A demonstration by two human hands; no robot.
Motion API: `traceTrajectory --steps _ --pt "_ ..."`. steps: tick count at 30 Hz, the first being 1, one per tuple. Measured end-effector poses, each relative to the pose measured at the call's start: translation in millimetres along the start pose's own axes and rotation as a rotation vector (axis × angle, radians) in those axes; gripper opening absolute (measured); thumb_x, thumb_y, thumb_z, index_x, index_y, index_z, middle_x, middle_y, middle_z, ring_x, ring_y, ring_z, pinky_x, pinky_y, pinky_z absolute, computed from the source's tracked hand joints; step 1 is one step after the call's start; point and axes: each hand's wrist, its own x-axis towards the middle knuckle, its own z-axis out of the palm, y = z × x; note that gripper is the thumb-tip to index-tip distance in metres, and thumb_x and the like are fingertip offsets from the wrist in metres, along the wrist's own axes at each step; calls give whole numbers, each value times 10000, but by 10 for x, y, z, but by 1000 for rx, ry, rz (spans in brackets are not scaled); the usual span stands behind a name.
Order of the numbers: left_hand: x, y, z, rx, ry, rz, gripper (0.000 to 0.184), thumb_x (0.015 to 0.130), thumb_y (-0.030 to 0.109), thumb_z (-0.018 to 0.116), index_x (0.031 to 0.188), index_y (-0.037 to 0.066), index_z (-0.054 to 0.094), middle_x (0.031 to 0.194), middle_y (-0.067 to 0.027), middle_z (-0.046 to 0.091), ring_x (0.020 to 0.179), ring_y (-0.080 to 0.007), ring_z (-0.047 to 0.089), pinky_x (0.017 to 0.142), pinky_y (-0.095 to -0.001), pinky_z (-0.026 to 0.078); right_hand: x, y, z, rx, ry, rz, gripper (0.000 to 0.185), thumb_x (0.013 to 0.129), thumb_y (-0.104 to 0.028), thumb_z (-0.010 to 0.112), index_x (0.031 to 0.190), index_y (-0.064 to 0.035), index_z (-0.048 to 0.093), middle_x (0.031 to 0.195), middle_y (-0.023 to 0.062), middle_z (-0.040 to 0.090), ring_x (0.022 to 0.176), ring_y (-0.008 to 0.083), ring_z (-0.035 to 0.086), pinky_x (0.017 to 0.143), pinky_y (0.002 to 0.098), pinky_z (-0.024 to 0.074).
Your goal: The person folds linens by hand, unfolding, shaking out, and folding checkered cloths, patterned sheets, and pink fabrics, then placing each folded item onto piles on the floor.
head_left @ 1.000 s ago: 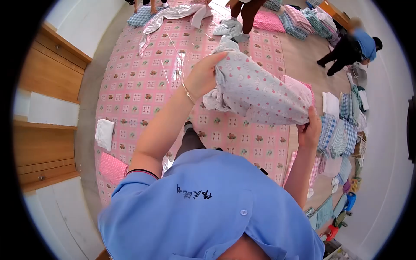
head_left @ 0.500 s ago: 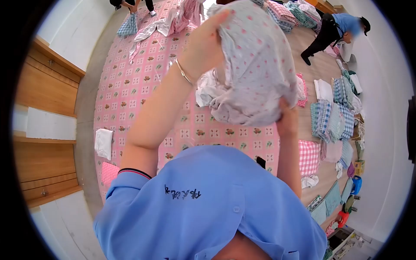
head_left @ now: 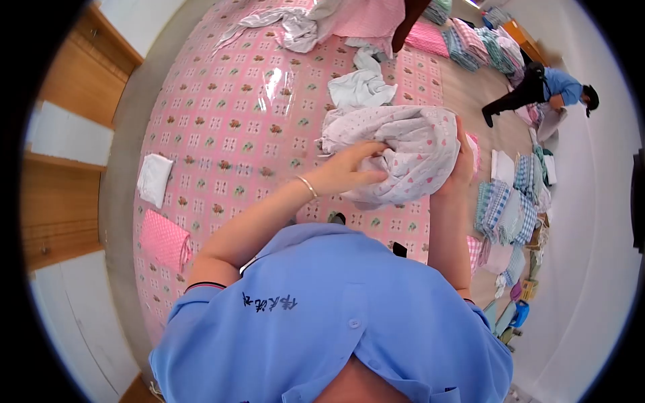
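Note:
A bundled white cloth printed with pink hearts (head_left: 423, 138) is held up in front of my chest, its folds gathered around a hollow. At its left side, my left hand (head_left: 356, 168) wears a thin bracelet and reaches into the folds, thumb and fingers apart; the fingertips are partly hidden. My right hand (head_left: 460, 164) grips the cloth's right edge, with some fingers concealed behind it. Just beyond the bundle, a crumpled white cloth (head_left: 363, 87) lies on the pink patterned floor covering (head_left: 235, 124).
Left of me lie a folded white cloth (head_left: 155, 180) and a pink dotted one (head_left: 164, 240). Folded checked bedding (head_left: 497, 201) is stacked along the right wall. A co-worker (head_left: 537, 87) bends over at the upper right. Pink and white fabric (head_left: 366, 17) hangs ahead.
The heart-print cloth has come lower and nearer my chest. My left hand has moved from its upper edge down into the folds; my right hand still grips the right side. The view has shifted.

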Motion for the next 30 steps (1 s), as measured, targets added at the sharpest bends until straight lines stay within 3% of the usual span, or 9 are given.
traceTrajectory --steps 4,6,8,13,15,20,24,25,30 --pt "-81 188 -250 -481 -300 -478 490 805 304 506 1197 28 408 1047 -66 515 828 -129 521 702 -271 440 -104 228 239 -123 171 -28 331 865 -292 409 981 0 514 948 129 578 822 234 584 720 350 487" --pt "-83 249 -206 -509 -260 -470 455 780 270 551 1146 17 457 1016 -65 524 787 -123 524 676 -253 439 -161 159 194 -139 149 -14 332 868 -287 406 978 6 513 950 129 578 825 232 583 719 347 486" --pt "-65 395 -145 -230 -334 -80 422 743 223 601 1089 3 501 978 -73 537 689 -121 525 645 -260 439 -204 89 177 -154 127 0 332 870 -283 402 974 12 513 951 128 578 828 229 582 719 343 486" --pt "73 328 -156 303 -408 64 162 751 162 595 790 6 579 814 -38 546 687 -71 482 564 -269 388 -302 -45 31 -386 200 -177 272 866 -228 425 935 13 530 900 109 592 806 194 588 706 312 490" --pt "108 312 -219 -139 -199 -199 135 780 149 572 806 18 597 787 33 552 658 -51 448 565 -242 379 -330 -135 -46 -453 230 -186 242 855 -203 452 922 14 536 886 102 595 804 182 587 696 298 489" --pt "286 436 -283 -536 -42 -207 188 821 184 528 875 15 593 861 -24 599 712 -80 528 653 -258 429 -271 -464 -581 -706 401 -273 133 815 -118 522 883 -7 552 797 58 594 750 131 570 654 233 465" --pt "369 596 -202 -1119 94 -409 165 841 156 492 843 18 582 819 -23 589 714 -85 550 659 -236 450 -335 -470 -869 -1280 636 -680 113 786 -86 546 865 -6 550 787 40 555 724 120 521 661 225 422" --pt "373 575 -157 -1116 87 -414 165 841 156 492 843 18 582 819 -23 589 714 -85 550 659 -236 450 -402 -371 -750 -1498 626 -891 111 780 -79 546 861 -4 549 802 38 542 735 123 507 669 228 412" --pt "397 359 93 -1165 -35 -398 170 845 151 479 870 10 570 828 -56 603 735 -125 581 678 -253 469 -492 -4 -256 -1568 -30 -574 243 694 -3 581 935 -11 542 929 74 538 813 157 514 714 257 418"
